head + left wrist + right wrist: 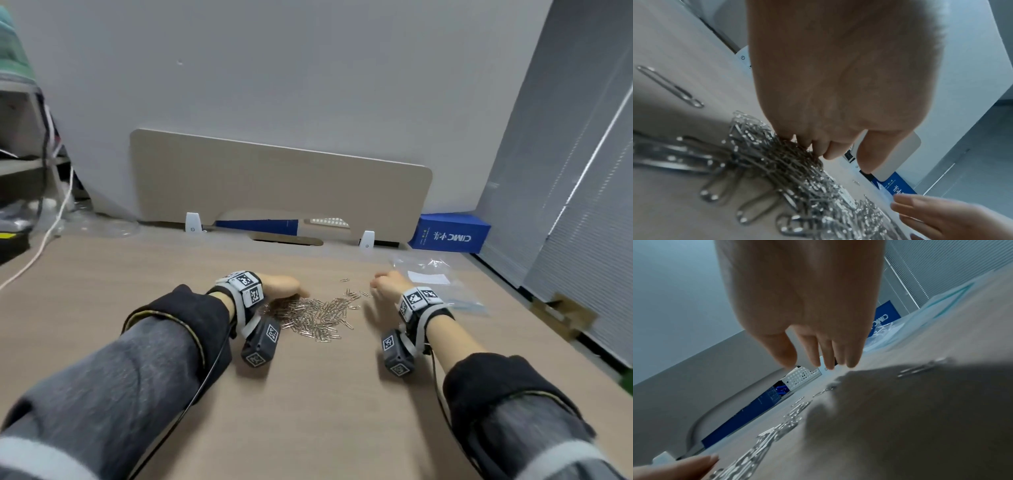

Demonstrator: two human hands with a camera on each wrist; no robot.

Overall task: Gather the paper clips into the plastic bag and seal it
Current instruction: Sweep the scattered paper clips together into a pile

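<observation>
Between the two hands, on the pale wood-grain desk (308,404), lies a loose heap of silver wire paper clips (315,317), with a few strays at its far right edge. The left hand (282,286) cups the heap's left side, fingers together, tips touching the clips, thumb apart from them. The right hand (388,286) hovers just right of the heap, fingers loosely bent, holding nothing. A clear plastic zip bag (445,291) lies flat just beside that hand, on its right.

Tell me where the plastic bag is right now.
In the head view the plastic bag lies flat on the desk at the right, just beyond the right hand and in front of the blue CIMC box.
</observation>
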